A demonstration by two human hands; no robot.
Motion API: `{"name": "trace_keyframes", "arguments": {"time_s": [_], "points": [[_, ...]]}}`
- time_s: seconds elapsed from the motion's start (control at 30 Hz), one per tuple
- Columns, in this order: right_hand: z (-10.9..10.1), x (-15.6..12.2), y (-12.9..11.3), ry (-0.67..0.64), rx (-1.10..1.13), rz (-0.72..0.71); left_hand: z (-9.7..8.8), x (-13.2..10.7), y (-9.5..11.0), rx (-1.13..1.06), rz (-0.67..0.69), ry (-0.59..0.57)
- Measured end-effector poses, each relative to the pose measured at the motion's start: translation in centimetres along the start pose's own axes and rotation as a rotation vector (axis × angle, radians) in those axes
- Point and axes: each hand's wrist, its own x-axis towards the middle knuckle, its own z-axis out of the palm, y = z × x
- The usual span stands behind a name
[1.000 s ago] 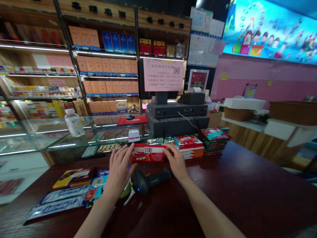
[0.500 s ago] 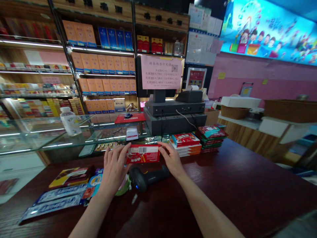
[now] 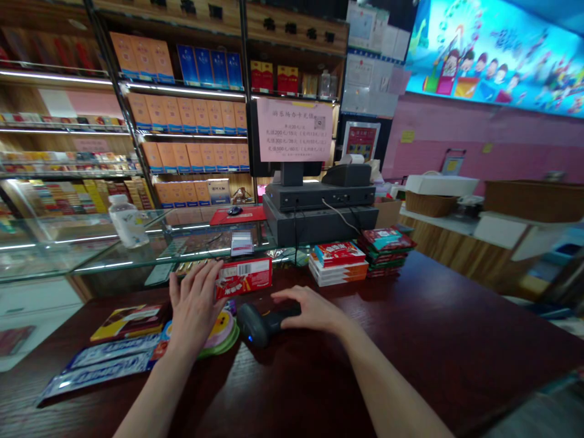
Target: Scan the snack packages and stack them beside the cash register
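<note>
My left hand [image 3: 194,304] holds the left end of a red snack box [image 3: 246,277], barcode side facing me, just above the dark wooden counter [image 3: 433,340]. My right hand [image 3: 310,309] has left the box and lies on the handle of a black barcode scanner [image 3: 261,322] resting on the counter, fingers laid over it. Under my left hand sits a round pink and green packet [image 3: 222,328].
Several flat snack packs [image 3: 109,356] lie at the left of the counter. Stacks of red and green boxes [image 3: 360,255] stand behind, in front of a black till with a screen [image 3: 319,207]. A glass display case [image 3: 91,249] carries a bottle [image 3: 125,222]. Shelves of cartons fill the back wall.
My right hand let go of the red box and dropped onto the scanner. My left hand carried the box a little to the left.
</note>
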Motion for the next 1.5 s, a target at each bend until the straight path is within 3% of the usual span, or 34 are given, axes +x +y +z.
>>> {"name": "trace_keyframes", "arguments": {"time_s": [0.2,0.43,0.63,0.87,1.1,1.5], "points": [[1.7,0.3,0.1,-0.112,-0.196,-0.042,0.3,-0.2,-0.6,0.039,-0.035,0.01],[2.2,0.4,0.0,-0.07,-0.251,-0.079,0.3,-0.4,-1.0,0.051,-0.036,0.001],[0.8,0.3,-1.0,0.057,-0.131,-0.046,0.6,-0.6,-1.4,0.033,-0.044,-0.008],[-0.6,0.2,-0.5,0.19,0.149,-0.023,0.9,-0.8,-1.6,0.032,-0.054,0.001],[-1.1,0.1,-0.6,0.176,0.26,-0.025,0.7,-0.8,-1.6,0.027,-0.073,-0.026],[-0.9,0.1,-0.5,0.112,0.225,0.035,0.9,-0.9,-1.7,0.05,-0.065,0.013]]}}
